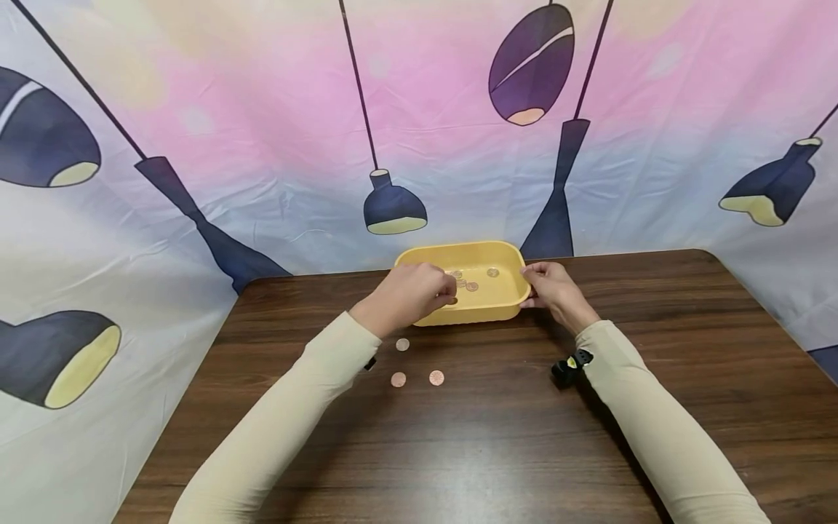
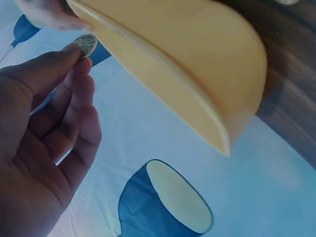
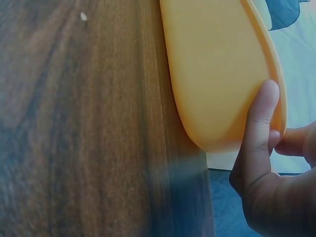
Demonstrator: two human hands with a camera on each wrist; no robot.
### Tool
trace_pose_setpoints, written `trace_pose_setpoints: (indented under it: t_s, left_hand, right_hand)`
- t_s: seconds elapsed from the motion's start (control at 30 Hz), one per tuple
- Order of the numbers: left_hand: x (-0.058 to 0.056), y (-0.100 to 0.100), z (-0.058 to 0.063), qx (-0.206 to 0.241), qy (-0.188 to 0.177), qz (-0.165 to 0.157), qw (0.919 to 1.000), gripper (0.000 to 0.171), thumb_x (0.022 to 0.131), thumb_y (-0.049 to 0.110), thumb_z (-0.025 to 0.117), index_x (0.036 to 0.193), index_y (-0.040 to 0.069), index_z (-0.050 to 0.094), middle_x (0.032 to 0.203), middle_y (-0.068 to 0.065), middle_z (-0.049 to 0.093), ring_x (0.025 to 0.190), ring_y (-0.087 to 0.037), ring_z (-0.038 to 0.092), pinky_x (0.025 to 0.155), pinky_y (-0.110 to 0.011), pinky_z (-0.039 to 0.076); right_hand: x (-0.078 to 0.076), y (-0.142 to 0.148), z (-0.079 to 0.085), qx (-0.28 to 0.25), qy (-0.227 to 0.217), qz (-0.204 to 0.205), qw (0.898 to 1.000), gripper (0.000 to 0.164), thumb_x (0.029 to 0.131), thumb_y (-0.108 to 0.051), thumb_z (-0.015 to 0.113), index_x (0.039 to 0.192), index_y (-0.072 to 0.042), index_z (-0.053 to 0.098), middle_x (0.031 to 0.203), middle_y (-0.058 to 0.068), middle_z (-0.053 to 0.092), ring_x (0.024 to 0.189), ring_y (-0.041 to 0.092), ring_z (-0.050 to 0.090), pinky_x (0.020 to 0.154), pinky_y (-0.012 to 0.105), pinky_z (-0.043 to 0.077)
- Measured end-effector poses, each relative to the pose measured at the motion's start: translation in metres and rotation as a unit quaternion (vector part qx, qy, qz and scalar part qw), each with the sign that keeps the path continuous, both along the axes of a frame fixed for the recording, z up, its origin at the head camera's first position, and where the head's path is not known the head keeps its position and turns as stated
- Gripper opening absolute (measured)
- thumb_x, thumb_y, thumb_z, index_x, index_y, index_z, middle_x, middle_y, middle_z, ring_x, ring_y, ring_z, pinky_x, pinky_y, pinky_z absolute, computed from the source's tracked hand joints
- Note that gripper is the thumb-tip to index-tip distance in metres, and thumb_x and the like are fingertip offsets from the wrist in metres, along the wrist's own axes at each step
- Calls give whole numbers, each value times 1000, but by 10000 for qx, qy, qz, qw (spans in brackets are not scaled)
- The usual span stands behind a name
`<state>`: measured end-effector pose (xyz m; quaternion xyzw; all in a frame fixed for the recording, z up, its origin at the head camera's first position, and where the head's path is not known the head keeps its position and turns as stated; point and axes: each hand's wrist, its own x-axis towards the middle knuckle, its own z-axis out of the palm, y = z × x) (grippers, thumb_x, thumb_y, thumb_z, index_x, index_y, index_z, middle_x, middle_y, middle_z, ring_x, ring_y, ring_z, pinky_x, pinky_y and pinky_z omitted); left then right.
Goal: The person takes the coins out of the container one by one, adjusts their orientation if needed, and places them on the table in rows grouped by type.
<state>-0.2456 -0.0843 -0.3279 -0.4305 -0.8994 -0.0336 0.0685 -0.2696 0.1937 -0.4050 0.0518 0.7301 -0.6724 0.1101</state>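
Note:
A yellow tray [image 1: 471, 313] with raised walls stands at the back of the table, several coins [image 1: 472, 287] lying on its floor. Over its left part, my left hand [image 1: 411, 292] pinches a coin [image 2: 87, 45] between thumb and fingertips, as the left wrist view shows. My right hand [image 1: 556, 290] holds the tray's right end; in the right wrist view a finger [image 3: 262, 111] lies along the outer wall and the thumb is at the rim. In front of the tray lie a silver-coloured coin [image 1: 402, 344] and two copper-coloured coins, one left [image 1: 398, 379] and one right [image 1: 436, 378].
The dark wooden table [image 1: 484, 437] ends just behind the tray, where a patterned cloth backdrop [image 1: 294, 145] hangs. A black wrist device [image 1: 568, 370] hangs by the right sleeve [image 1: 655, 415], low over the table.

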Motion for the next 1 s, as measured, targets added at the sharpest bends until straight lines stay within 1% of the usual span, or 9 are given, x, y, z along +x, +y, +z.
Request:
trace_pose_setpoints:
  t_s: [0.07,0.17,0.33,0.43,0.6,0.67,0.8,0.93,1.0]
  left_hand:
    - [6,-6,-1,119,-121,53,9998,6,100,21,77,95,19,81,90,11,75,76,-7,65,64,-28,55]
    - [13,-15,-7,307,-340,256,9986,6,100,24,77,97,23,82,91,14,76,76,-4,64,61,-27,55]
    - [22,-25,-21,755,-893,653,9910,7,100,24,77,96,23,82,87,13,75,73,-3,60,64,-29,55]
    - [26,-29,-30,1067,-1255,1052,9807,7,99,24,77,95,20,81,84,10,76,70,-5,59,64,-30,54]
    - [33,-33,-48,1692,-1813,1845,9510,11,99,20,77,89,17,80,82,4,77,65,-5,61,61,-27,52]
    - [35,-34,-55,1813,-1912,2076,9421,14,100,19,77,86,18,80,78,3,76,64,-6,61,61,-26,51]
    - [35,-34,-66,1910,-2009,2373,9310,18,99,18,76,81,19,79,71,7,72,61,-8,58,58,-26,49]
    - [33,-33,-73,1879,-2136,2551,9241,29,99,14,73,70,18,73,65,10,65,59,-10,54,57,-26,46]
    - [34,-31,-75,1772,-2153,2665,9226,34,99,14,73,65,19,68,61,10,60,58,-11,53,56,-26,44]
  right_hand:
    - [0,0,0,2,17,-2,10000,46,114,-14,42,146,19,37,107,19,57,66,8,65,63,21,63]
    - [1,1,1,17,51,-19,10000,46,114,-15,42,146,19,37,108,20,57,67,9,66,63,21,63]
    - [1,1,2,73,52,-44,10000,46,114,-15,42,146,19,37,111,21,55,67,9,66,63,21,63]
    - [0,1,2,83,78,-34,9999,46,114,-14,41,146,19,36,111,21,56,67,9,66,64,21,63]
    - [0,-1,1,115,48,-3,9999,46,115,-14,41,146,19,36,111,21,55,67,8,65,65,21,63]
    - [0,-2,1,104,33,9,9999,46,115,-14,41,147,19,36,111,21,55,67,8,65,65,21,63]
    - [1,-2,2,92,57,17,9999,46,115,-14,41,146,19,36,109,20,55,67,8,65,64,21,63]
    - [0,-1,1,154,30,21,9999,45,115,-14,40,146,19,36,109,20,54,65,8,65,64,21,63]
    - [0,-2,1,174,-6,49,9998,46,115,-14,40,146,19,36,110,21,54,64,8,64,65,21,63]
